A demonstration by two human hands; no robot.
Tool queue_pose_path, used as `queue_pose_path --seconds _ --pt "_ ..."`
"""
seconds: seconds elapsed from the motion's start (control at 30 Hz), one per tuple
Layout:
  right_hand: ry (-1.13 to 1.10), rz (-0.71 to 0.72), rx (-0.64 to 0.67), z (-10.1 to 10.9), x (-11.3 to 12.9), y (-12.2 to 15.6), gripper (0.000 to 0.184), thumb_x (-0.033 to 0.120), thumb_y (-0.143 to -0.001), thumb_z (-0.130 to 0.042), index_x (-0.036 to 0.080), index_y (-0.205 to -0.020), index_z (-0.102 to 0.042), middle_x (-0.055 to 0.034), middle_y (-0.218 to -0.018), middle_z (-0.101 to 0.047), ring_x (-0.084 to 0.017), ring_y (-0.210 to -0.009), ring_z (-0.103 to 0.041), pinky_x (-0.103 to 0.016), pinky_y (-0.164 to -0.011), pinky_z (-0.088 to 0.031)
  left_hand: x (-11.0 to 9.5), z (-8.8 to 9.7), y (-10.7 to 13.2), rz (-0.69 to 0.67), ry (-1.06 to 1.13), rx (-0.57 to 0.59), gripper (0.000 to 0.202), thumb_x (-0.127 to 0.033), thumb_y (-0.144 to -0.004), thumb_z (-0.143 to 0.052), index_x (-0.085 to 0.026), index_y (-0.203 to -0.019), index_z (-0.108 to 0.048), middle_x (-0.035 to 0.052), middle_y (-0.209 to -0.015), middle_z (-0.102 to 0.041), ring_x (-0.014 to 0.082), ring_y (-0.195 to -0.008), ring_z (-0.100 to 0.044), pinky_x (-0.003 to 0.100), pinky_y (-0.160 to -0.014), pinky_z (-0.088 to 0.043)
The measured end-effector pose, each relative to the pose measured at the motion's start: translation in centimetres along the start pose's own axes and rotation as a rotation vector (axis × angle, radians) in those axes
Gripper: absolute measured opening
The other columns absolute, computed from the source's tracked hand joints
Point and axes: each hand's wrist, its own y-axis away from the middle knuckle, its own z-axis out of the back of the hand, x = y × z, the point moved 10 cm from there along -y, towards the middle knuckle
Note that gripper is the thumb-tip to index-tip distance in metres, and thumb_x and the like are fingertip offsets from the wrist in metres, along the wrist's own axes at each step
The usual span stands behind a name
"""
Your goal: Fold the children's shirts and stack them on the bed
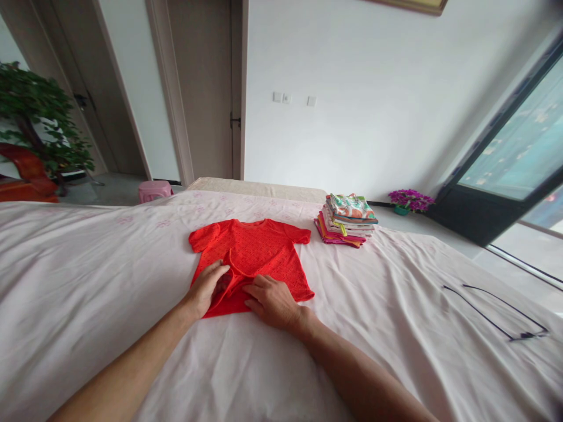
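Observation:
A red short-sleeved shirt (pixel 264 249) lies spread on the sheet-covered surface, its collar facing away from me and its hem nearest me. My left hand (pixel 208 288) is closed on the front layer near the left side of the hem, which is lifted so that the dark inside of the shirt shows. Against the middle of the hem, my right hand (pixel 273 300) has its fingers bent into the fabric, gripping it. Some of the fingertips of both hands are hidden by folds of the cloth.
A stack of folded clothes (pixel 347 220) sits beyond the shirt to the right. Eyeglasses (pixel 505 316) rest on the pale, wrinkled sheet (pixel 378 351) at far right. On the floor stand a pink stool (pixel 153 191), a leafy plant (pixel 39 117) and purple flowers (pixel 411 200).

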Motion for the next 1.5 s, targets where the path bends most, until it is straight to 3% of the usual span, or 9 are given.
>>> queue_pose_path --seconds 0.17,0.33,0.5,0.7,0.87,0.97,1.17,1.33,1.5 --pt "0.063 -0.052 0.011 -0.4 -0.2 -0.4 0.023 0.027 -0.097 -0.046 0.026 -0.107 -0.067 -0.0041 -0.094 -0.062 -0.016 -0.081 -0.057 -0.025 -0.062 -0.038 -0.9 -0.6 0.0 -0.074 -0.131 0.026 0.029 -0.043 -0.071 -0.071 -0.019 -0.086 -0.062 -0.004 -0.072 -0.064 0.0119 -0.062 -0.058 0.022 -0.058 -0.042" --pt "0.016 0.102 0.0 -0.2 1.0 0.0 0.023 0.016 -0.089 -0.05 0.024 -0.101 -0.068 -0.0017 -0.089 -0.061 -0.013 -0.074 -0.054 -0.024 -0.059 -0.033 -3.5 -1.3 0.5 -0.201 -0.275 0.054 0.024 -0.043 -0.077 -0.064 -0.02 -0.084 -0.064 -0.0016 -0.076 -0.065 0.0153 -0.073 -0.059 0.024 -0.069 -0.044" --pt "0.023 0.137 -0.02 -0.1 1.7 0.1 0.019 0.028 -0.092 -0.052 0.024 -0.104 -0.066 -0.0024 -0.092 -0.063 -0.014 -0.071 -0.052 -0.025 -0.06 -0.033 -5.9 -3.7 1.7 -0.332 -0.442 0.127 0.017 -0.037 -0.082 -0.058 -0.021 -0.08 -0.064 -0.001 -0.077 -0.064 0.0169 -0.079 -0.059 0.025 -0.075 -0.044" --pt "-0.177 0.235 0.031 0.9 0.9 1.2 0.031 0.016 -0.086 -0.046 0.024 -0.104 -0.07 -0.0026 -0.099 -0.067 -0.016 -0.086 -0.059 -0.025 -0.078 -0.043 -3.4 -5.6 2.6 -0.36 -0.639 0.184 0.017 -0.034 -0.081 -0.057 -0.021 -0.089 -0.065 0.0007 -0.085 -0.068 0.0185 -0.081 -0.062 0.028 -0.077 -0.046" --pt "-0.303 -0.119 -0.141 3.2 -6.7 2.8 0.031 0.008 -0.074 -0.041 0.018 -0.08 -0.07 -0.0033 -0.085 -0.068 -0.015 -0.079 -0.061 -0.024 -0.078 -0.044 -0.9 -6.5 3.4 -0.444 -0.888 0.251 0.02 -0.028 -0.081 -0.061 -0.022 -0.099 -0.065 0.0037 -0.098 -0.069 0.0183 -0.084 -0.063 0.03 -0.08 -0.048" --pt "-0.339 -0.218 -0.132 3.1 -8.9 3.2 0.03 0.009 -0.075 -0.043 0.019 -0.08 -0.071 -0.0014 -0.085 -0.07 -0.015 -0.079 -0.062 -0.023 -0.077 -0.043 -0.8 -7.0 3.8 -0.503 -1.018 0.227 0.015 -0.024 -0.082 -0.06 -0.021 -0.097 -0.064 0.004 -0.097 -0.066 0.0173 -0.079 -0.061 0.031 -0.077 -0.048" --pt "-0.292 -0.126 -0.04 2.0 -6.8 2.5 0.037 0.02 -0.078 -0.06 0.024 -0.114 -0.066 0.0006 -0.094 -0.068 -0.014 -0.078 -0.061 -0.021 -0.069 -0.041 -1.1 -7.2 4.4 -0.595 -1.044 0.224 0.012 -0.02 -0.083 -0.06 -0.021 -0.094 -0.059 0.0022 -0.096 -0.06 0.0158 -0.08 -0.059 0.031 -0.077 -0.049" --pt "-0.158 -0.053 -0.067 1.6 -5.3 2.2 0.015 0.017 -0.08 -0.06 0.022 -0.092 -0.067 -0.0003 -0.094 -0.064 -0.012 -0.08 -0.059 -0.02 -0.067 -0.038 -1.0 -7.0 4.8 -0.628 -1.04 0.254 0.012 -0.02 -0.083 -0.062 -0.021 -0.093 -0.057 0.0019 -0.097 -0.057 0.0154 -0.083 -0.058 0.03 -0.078 -0.049" --pt "-0.015 0.052 -0.133 2.6 -5.1 2.6 0.02 0.007 -0.073 -0.052 0.021 -0.083 -0.063 -0.0015 -0.087 -0.061 -0.013 -0.078 -0.054 -0.023 -0.07 -0.037 -1.2 -7.1 5.3 -0.619 -1.07 0.267 0.013 -0.02 -0.084 -0.061 -0.021 -0.097 -0.057 0.0023 -0.099 -0.056 0.0155 -0.085 -0.058 0.03 -0.08 -0.049"
